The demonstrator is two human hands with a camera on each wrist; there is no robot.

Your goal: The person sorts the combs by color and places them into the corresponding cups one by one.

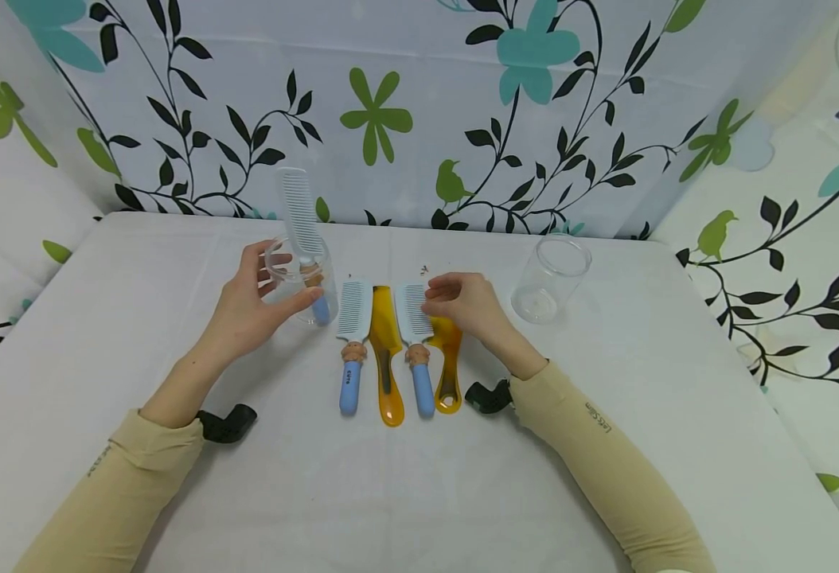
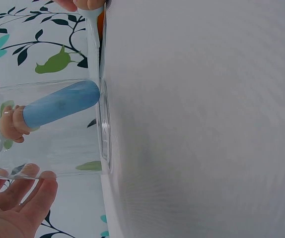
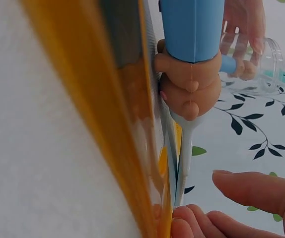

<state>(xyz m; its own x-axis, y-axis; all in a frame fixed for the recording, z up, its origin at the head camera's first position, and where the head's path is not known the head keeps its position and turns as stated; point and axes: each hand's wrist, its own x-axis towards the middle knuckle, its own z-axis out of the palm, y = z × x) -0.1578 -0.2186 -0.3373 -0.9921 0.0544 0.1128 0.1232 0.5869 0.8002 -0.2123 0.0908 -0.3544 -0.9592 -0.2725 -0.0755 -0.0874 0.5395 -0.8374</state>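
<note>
My left hand grips a clear jar, fingers on one side and thumb on the other. Inside it a light blue comb leans, teeth up, its blue handle low in the jar. My right hand is over the row of combs, fingertips at the toothed end of a second light blue comb. In the right wrist view its thumb stands apart from the fingers. Beside that comb lie an amber comb, another amber comb partly under the hand, and a further light blue comb.
A second clear jar stands on the white tabletop, to the right of the right hand. Patterned cloth hangs behind the table and along its sides. A black wrist device sits at the left cuff.
</note>
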